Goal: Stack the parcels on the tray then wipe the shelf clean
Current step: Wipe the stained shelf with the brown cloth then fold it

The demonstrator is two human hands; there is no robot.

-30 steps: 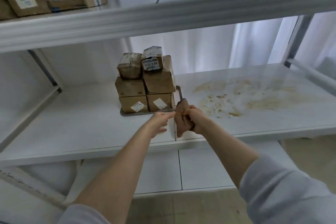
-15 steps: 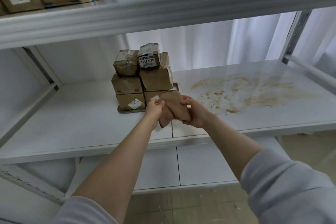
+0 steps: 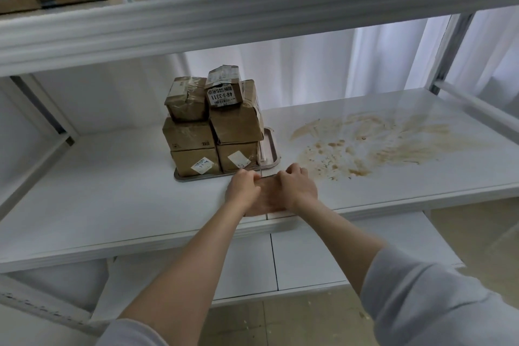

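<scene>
Both hands were down on a brown cloth [image 3: 266, 201] that lay flat just in front of the tray's near right corner. The left hand [image 3: 243, 187] gripped the cloth's left side and the right hand [image 3: 297, 187] gripped its right side, the fingers of each curled over the far edge. The two hands were close together with the cloth between them.

Just beyond them sat the tray [image 3: 270, 146], a shallow metal one on the white shelf [image 3: 112, 191]. The parcels [image 3: 213, 126], small brown cardboard ones, were stacked on it in three layers, all within its rim.

To the right of the tray, well apart from the stack, a tan stain [image 3: 379, 143] spread over the shelf. Its long axis ran left to right, away from the tray toward the shelf's right end. From the hands it lay to the right and a little further back, so the right hand was the nearer one.

Stacking looked finished; wiping looked about to begin, probably with a rightward sweep of the cloth, away from the tray.
</scene>
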